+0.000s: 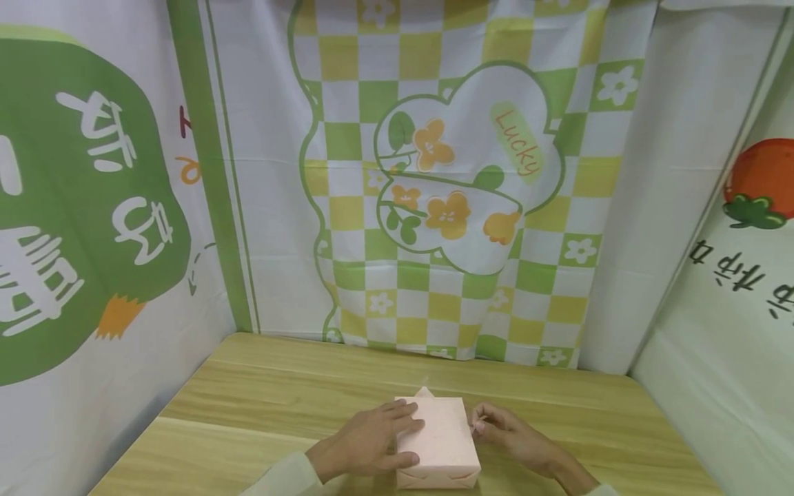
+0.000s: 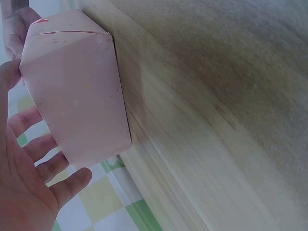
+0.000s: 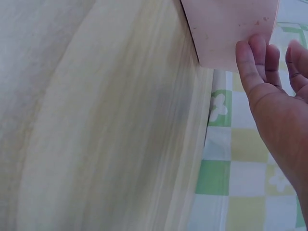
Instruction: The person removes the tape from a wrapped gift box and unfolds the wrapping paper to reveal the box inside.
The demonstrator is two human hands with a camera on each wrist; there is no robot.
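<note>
A box-shaped package in pale pink paper [image 1: 437,430] lies on the wooden table, its near end showing folded paper flaps. At its far end a small pointed paper flap [image 1: 424,393] sticks up. My left hand [image 1: 378,437] rests on the package's left side, fingertips on the top face, fingers spread and not curled round it. My right hand [image 1: 511,437] is at the right edge with bent fingers; in the right wrist view its fingertips [image 3: 243,50] touch the side face. Whether thumb and forefinger pinch something thin there cannot be made out.
The wooden table [image 1: 260,386] runs back to a hanging cloth [image 1: 347,227] with green and yellow checks. Printed cloths also hang at the left [image 1: 80,207] and at the right [image 1: 732,331].
</note>
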